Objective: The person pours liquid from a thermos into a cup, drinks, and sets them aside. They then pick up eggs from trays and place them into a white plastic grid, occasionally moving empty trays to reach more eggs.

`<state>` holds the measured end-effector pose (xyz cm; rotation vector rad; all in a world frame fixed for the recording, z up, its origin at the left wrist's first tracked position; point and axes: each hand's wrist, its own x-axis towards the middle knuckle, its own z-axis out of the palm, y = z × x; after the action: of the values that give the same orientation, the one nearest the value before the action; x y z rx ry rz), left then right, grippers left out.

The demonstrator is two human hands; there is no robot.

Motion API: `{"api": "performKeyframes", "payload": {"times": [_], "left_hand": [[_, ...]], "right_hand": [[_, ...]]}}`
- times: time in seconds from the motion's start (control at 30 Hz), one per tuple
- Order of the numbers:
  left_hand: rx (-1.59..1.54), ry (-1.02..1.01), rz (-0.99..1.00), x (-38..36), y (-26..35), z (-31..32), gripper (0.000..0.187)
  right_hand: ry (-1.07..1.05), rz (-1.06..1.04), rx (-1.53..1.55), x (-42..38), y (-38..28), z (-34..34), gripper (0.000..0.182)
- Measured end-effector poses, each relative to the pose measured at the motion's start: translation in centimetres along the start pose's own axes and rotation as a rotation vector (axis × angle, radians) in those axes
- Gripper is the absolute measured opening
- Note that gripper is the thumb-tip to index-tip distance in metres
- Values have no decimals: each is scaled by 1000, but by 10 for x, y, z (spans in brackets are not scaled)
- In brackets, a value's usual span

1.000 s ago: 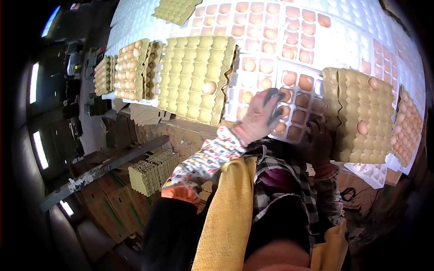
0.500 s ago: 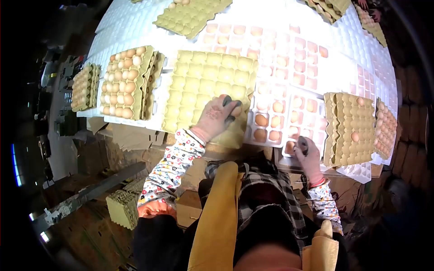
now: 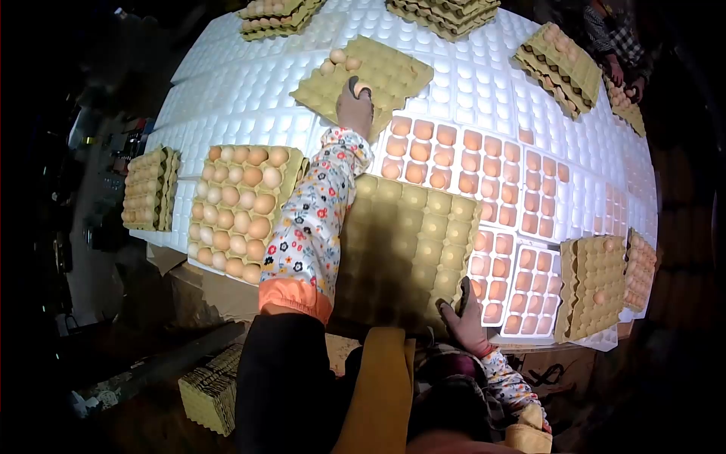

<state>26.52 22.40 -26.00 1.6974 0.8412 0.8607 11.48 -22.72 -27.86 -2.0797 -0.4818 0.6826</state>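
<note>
My left hand (image 3: 355,110), in a glove with dark fingertips, is closed around an egg (image 3: 362,89) above a pulp egg tray (image 3: 401,72) farther back. A few loose eggs (image 3: 338,57) sit on that tray's left part. In front of me lies a pulp tray (image 3: 408,227) with bare cups, partly in shadow and partly covered by my left sleeve. My right hand (image 3: 467,324) grips the near right edge of this tray, thumb over its rim. Beside it, white plastic trays (image 3: 505,240) hold brown eggs in square cells.
Stacked pulp trays full of eggs (image 3: 234,208) stand at the left. At the right is another pulp stack (image 3: 597,284) with two eggs on top. More stacks (image 3: 446,15) line the far side, and a person's hands (image 3: 618,76) show at the upper right.
My left hand has reached forward from the near pulp tray to the farther one, carrying the egg. My right hand has left the white tray for the near pulp tray's edge. The view has shifted.
</note>
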Motion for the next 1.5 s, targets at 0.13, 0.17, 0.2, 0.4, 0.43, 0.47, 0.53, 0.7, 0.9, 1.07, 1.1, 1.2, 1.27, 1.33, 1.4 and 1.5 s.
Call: {"api": "performKeyframes", "payload": {"times": [0.13, 0.17, 0.2, 0.4, 0.43, 0.47, 0.53, 0.7, 0.9, 1.07, 1.1, 1.2, 1.27, 1.33, 1.4, 1.5], "left_hand": [[431, -146, 24, 24, 16, 3, 61], [506, -217, 222, 3, 20, -8, 61], [523, -400, 331, -32, 40, -25, 61], [742, -1112, 726, -263, 61, -139, 60], [908, -1266, 547, -277, 98, -143, 61], [934, -1148, 605, -294, 94, -149, 62], [987, -915, 735, -320, 57, -156, 65], [1133, -790, 719, -315, 101, -170, 73], [1385, -117, 71, -211, 131, -260, 105], [1403, -87, 21, -159, 72, -291, 101], [1437, -73, 299, -177, 86, -270, 97], [917, -364, 360, -234, 55, -216, 82], [764, -378, 54, -254, -10, -196, 74], [265, -475, -519, -251, -36, -182, 50], [235, -410, -422, -256, -46, -165, 38], [162, -339, -527, -250, -48, -158, 36]], "right_hand": [[17, 75, 25, 2, 11, 6, 81], [28, 60, 64, 2, 13, 7, 80], [39, 44, 108, 2, 16, 8, 79], [26, 9, 138, 3, -5, 5, 76], [-18, 63, 195, 3, -15, 2, 77], [-1, 72, 170, 3, -8, 4, 77], [2, 49, 152, 4, 10, 9, 77], [-66, 176, 737, 24, 69, -12, 49], [-12, -57, 485, 16, 96, 5, 44], [56, 70, 391, -5, 50, 9, 43], [88, 98, 424, -8, 38, 8, 44], [167, 62, 460, -6, 21, 16, 42], [184, -12, 471, -2, 5, 16, 43], [191, -16, 530, 9, 9, 22, 50], [146, 77, 592, 25, 18, 29, 48], [263, 83, 447, 51, 30, 46, 43]]}}
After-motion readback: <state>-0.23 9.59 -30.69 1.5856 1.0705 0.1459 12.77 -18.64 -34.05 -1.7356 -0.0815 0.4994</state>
